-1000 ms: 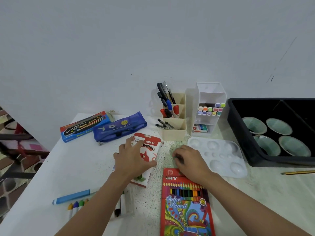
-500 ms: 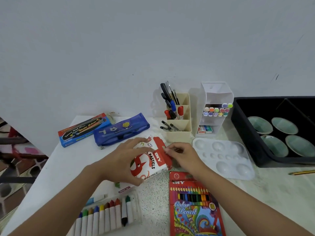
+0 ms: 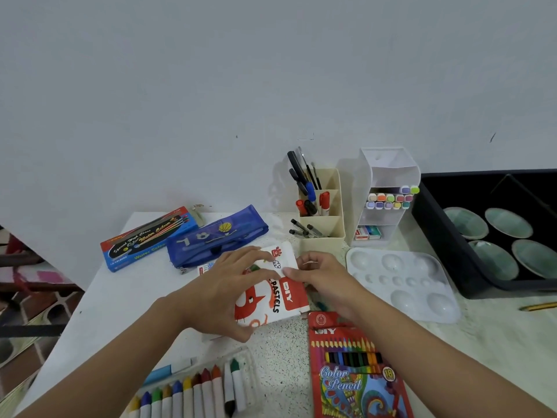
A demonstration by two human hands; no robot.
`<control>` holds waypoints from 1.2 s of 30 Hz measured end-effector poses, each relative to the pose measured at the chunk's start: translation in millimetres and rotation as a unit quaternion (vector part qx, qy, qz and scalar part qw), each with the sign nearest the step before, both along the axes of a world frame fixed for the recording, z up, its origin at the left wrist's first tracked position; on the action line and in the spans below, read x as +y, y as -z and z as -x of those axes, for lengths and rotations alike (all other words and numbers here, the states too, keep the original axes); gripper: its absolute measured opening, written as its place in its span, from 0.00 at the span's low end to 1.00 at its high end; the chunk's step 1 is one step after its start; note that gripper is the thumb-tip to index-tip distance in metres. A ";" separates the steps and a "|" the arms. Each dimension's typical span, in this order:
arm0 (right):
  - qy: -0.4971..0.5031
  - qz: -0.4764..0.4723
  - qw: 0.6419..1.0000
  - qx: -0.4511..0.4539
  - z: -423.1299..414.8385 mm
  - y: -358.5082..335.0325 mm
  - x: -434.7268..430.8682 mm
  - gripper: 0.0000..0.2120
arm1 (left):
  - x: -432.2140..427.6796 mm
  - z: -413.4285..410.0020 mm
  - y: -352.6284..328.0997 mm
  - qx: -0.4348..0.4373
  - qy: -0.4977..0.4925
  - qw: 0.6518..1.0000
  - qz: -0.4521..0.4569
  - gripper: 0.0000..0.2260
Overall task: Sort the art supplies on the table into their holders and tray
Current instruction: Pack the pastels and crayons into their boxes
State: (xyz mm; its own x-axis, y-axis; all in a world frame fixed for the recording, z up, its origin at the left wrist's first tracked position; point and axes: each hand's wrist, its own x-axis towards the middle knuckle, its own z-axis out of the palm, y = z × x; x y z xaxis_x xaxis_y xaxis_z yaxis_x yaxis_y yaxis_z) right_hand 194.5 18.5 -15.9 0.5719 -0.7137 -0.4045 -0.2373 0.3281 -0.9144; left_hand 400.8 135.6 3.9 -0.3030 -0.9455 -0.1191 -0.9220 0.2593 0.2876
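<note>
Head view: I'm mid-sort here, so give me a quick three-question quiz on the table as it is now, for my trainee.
1. True or false: the left hand grips the pastels box.
2. Multiple choice: how many green dishes show inside the black tray? A) two B) four C) six
3. Fill in: from the person's side, the colour pencil box lies to the ___ of the crayons.

Key: 1 true; 2 B; 3 right.
</note>
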 end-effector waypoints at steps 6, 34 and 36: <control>-0.040 0.019 0.999 -0.004 -6.5 -8.9 3.7 0.08 | -5.2 -6.6 8.2 0.028 -0.023 0.999 -0.007 0.47; 0.043 0.035 0.997 0.053 -7.2 12.1 -8.6 0.09 | 17.9 -62.3 21.7 -0.014 -0.086 0.990 -0.108 0.49; 0.009 0.120 0.986 0.117 -8.2 17.7 -5.6 0.08 | 19.8 -63.6 23.6 -0.014 -0.090 0.989 -0.116 0.48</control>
